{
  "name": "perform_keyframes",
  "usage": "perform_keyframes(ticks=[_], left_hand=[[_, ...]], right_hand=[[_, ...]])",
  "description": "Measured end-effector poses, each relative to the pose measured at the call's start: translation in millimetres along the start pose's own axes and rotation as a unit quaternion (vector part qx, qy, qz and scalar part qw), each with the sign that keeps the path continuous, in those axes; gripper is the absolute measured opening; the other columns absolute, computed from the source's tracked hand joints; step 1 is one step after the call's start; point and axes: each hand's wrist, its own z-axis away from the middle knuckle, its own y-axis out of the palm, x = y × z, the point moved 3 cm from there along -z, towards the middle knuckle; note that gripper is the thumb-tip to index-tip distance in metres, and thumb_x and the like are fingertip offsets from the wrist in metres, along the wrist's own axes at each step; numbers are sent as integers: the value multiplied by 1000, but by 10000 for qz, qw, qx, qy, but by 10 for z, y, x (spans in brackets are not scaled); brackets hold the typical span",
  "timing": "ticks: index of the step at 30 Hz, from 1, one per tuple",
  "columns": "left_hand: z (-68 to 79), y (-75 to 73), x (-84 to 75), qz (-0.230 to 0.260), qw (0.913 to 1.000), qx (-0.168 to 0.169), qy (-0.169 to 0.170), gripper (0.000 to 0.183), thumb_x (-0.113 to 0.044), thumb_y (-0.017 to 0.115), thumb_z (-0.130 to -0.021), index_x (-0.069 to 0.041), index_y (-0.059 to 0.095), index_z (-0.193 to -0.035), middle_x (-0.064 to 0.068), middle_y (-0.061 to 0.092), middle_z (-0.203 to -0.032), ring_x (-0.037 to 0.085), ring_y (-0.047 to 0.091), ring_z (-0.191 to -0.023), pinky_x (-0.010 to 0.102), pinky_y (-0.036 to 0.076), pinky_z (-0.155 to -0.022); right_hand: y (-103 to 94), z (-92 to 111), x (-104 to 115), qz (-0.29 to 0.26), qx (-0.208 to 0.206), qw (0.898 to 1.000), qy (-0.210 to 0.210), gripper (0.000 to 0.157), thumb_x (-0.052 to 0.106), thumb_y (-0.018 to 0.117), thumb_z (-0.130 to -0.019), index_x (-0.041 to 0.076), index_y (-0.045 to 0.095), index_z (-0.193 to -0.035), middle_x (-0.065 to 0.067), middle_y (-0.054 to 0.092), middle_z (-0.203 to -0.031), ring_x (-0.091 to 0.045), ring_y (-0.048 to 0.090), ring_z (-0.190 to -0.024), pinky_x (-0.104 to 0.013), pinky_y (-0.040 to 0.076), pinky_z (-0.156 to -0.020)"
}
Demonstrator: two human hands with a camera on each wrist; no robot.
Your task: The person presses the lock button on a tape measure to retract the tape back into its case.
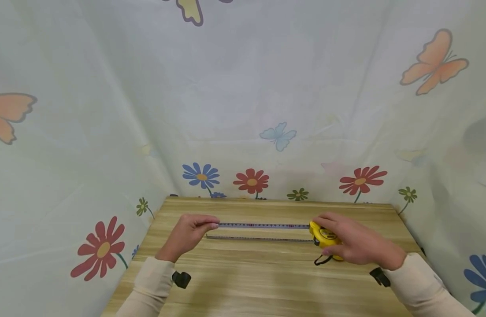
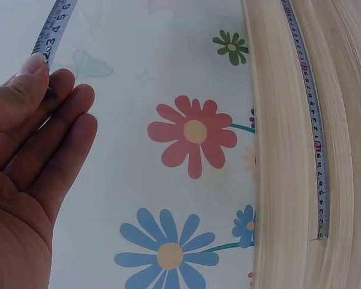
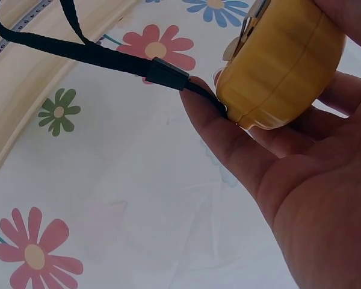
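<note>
A yellow tape measure (image 1: 326, 237) sits in my right hand (image 1: 355, 242), gripped by its case. Its blade (image 1: 262, 226) is pulled out straight to the left. At the blade's free end, my left hand (image 1: 193, 235) pinches the tip between thumb and index finger. The left wrist view shows the blade (image 2: 55, 27) rising from that thumb (image 2: 33, 65), the other fingers loosely bent. From the case (image 3: 283, 66) hangs a black wrist strap (image 3: 108, 57) in the right wrist view. The fingertips behind the case are partly hidden.
A second strip with measuring marks (image 1: 258, 239) lies on the wooden table (image 1: 246, 281), nearer me than the held blade and roughly parallel to it. A white curtain (image 1: 243, 88) printed with flowers and butterflies encloses the table's back and sides.
</note>
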Motion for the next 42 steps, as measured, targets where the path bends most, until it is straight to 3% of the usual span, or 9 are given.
perform_keyframes(ticks=[42], left_hand=[[-10,32,-13,32,9999,13,105,16,-10,74,-96,-12,83,-109,4,82,-104,12,79,-92,26,64,-80]], right_hand=[[41,-61,45,-3,-65,9999,-103,64,27,81,-92,7,55,-147,-9,57,-144,-14,59,-108,-35,59,-90]])
